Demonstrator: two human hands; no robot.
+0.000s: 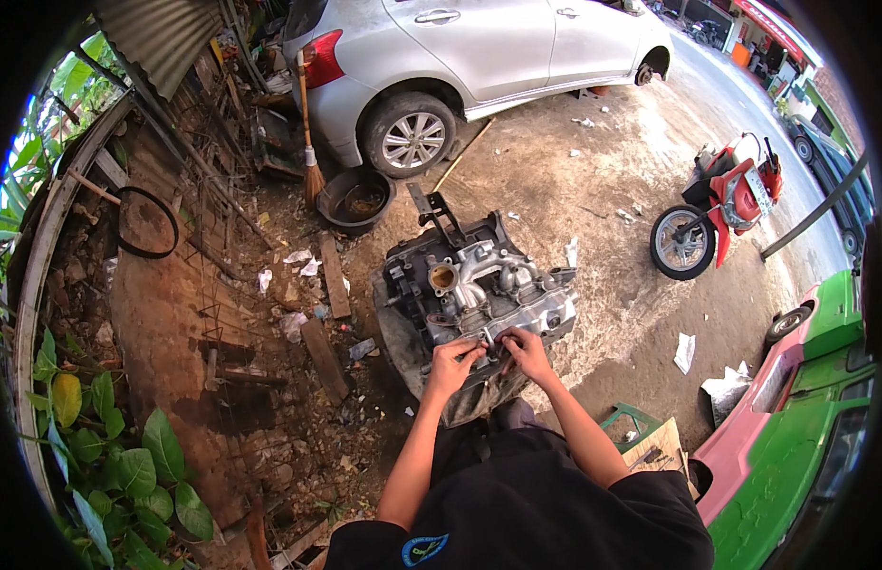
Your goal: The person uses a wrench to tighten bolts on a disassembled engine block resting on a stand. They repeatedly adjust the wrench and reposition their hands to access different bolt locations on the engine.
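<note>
A car engine (546, 302) with a silver-grey intake manifold (481, 270) lies in front of me on a worn, dirty grey support. Both hands meet at its near edge. My left hand (449, 369) is closed, thumb and fingertips pinched together beside a small pale part (488, 336). What sits between those fingertips is too small to make out. Just to its right, my right hand (527, 355) is closed too, its fingertips bent against the engine's near side. Whatever they grip is hidden. The manifold's round brassy opening (443, 277) faces up on the left.
Behind the engine stand a black basin (357, 198), a broom (313, 176) and a silver car (498, 57). A red motorcycle (736, 204) is parked at right, a green-and-pink vehicle (793, 427) near right. Wooden planks (325, 359) and litter lie on the left ground.
</note>
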